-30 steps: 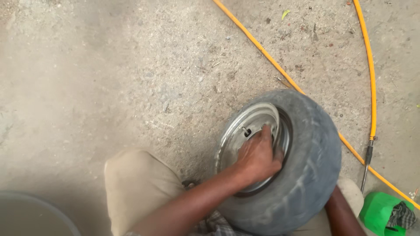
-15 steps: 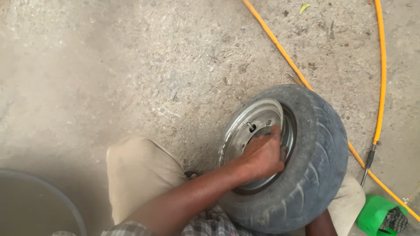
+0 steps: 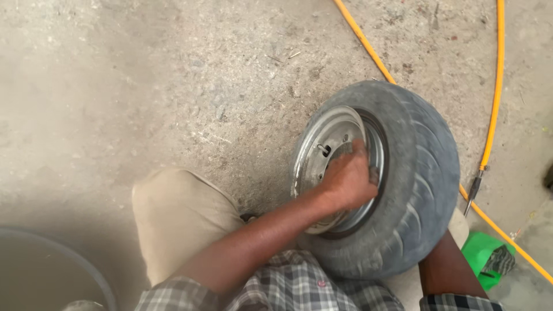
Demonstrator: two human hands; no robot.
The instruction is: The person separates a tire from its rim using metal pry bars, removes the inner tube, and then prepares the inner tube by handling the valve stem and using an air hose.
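A small grey tyre (image 3: 420,173) on a silver steel rim (image 3: 322,144) stands upright on the concrete, leaning against my knees. My left hand (image 3: 348,179) reaches into the rim's dish, fingers curled against the metal near the rim's right edge. A short valve stem (image 3: 324,150) sticks out of the rim just left of the hand. My right forearm (image 3: 449,268) runs down behind the tyre, which hides the right hand. My checked sleeves show at the bottom.
A yellow hose (image 3: 495,86) loops across the floor at the right, ending in a metal nozzle (image 3: 473,193). A green object (image 3: 481,253) lies beside my right knee. The rim of a dark basin (image 3: 69,256) sits at the bottom left. My tan trouser knee (image 3: 178,213) is left of the tyre.
My left hand stays inside the rim and shifts slightly across it. The tyre sits a little more upright and higher in view as my head moves.
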